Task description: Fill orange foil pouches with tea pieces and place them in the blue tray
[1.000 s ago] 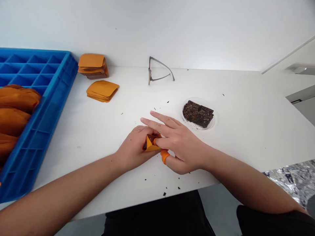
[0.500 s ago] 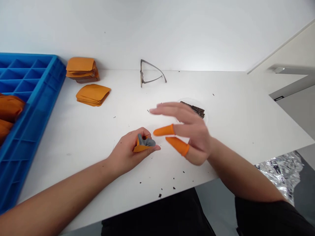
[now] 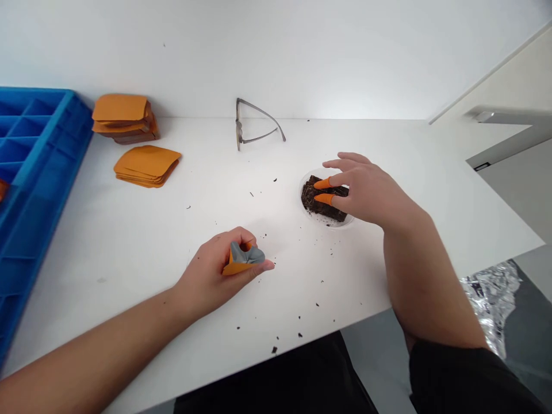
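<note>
My left hand (image 3: 215, 270) rests on the white table and holds a small orange pouch (image 3: 242, 260), squeezed so its mouth gapes and shows a grey lining. My right hand (image 3: 366, 190) hovers over a clear round dish (image 3: 308, 211) of dark brown blocks (image 3: 321, 204). Orange finger cots cover its thumb and index finger, and both tips touch the blocks. The other fingers are spread out above the dish.
Two stacks of flat orange pouches (image 3: 145, 165) (image 3: 123, 118) lie at the back left. A blue compartment tray (image 3: 30, 190) fills the left edge. Folded glasses (image 3: 252, 122) stand by the wall. Dark crumbs (image 3: 297, 310) dot the table (image 3: 129, 241) near its front edge.
My right hand left the pouch and moved right and away to the dish of blocks. The left hand kept the pouch, whose mouth now gapes. The view shifted rightward.
</note>
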The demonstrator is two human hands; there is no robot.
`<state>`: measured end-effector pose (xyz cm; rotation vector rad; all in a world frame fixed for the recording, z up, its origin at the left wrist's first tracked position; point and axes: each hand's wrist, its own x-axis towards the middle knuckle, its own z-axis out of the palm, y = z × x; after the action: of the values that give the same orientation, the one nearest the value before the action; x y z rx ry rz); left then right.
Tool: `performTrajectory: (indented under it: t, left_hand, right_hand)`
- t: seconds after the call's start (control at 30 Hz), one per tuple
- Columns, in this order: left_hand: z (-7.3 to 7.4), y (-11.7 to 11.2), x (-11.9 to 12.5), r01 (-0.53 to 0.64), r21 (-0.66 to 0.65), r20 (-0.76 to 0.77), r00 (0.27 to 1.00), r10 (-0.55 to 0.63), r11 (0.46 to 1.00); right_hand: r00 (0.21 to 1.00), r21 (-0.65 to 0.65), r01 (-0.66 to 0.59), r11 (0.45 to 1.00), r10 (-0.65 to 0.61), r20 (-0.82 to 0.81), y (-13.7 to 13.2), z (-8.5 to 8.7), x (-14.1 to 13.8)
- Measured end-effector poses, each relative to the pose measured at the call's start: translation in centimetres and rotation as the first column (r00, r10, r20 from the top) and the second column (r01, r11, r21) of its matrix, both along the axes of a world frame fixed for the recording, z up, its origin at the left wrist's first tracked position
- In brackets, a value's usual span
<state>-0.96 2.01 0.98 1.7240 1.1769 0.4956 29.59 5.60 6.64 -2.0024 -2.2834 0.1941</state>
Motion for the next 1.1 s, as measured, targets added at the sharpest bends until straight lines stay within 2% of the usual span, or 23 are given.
performTrajectory:
  t: [0.27, 0.4, 0.6, 0.9, 1.1]
  left_hand:
    - [-0.2, -0.2, 0.0, -0.015, 0.024, -0.016, 1.000, 0.016, 1.000]
    - [0.1, -0.3, 0.1, -0.057, 0.011, 0.003, 0.998, 0.057, 0.998]
    - [0.4, -0.3, 0.2, -0.065, 0.021, 0.024, 0.998, 0.064, 0.998]
    - [-0.3, -0.5, -0.1, -0.032, 0.209, 0.029, 0.999, 0.027, 0.977]
    - [-0.2, -0.5, 0.1, 0.032, 0.415, 0.002, 0.999, -0.036, 0.909]
  right_hand:
    - [0.996, 0.051, -0.056, 0.997, 0.051, 0.078, -0.6, 0.3, -1.9]
    - [0.994, 0.049, -0.027, 0.998, 0.022, 0.106, -1.3, 0.4, -2.7]
    - [0.989, 0.062, -0.080, 0.995, 0.071, 0.133, -1.9, 0.8, -3.0]
    - [0.986, 0.118, -0.073, 0.990, 0.054, 0.159, -2.9, 1.1, -3.3]
    - [0.985, 0.062, -0.014, 0.998, 0.003, 0.173, -3.4, 1.6, -4.0]
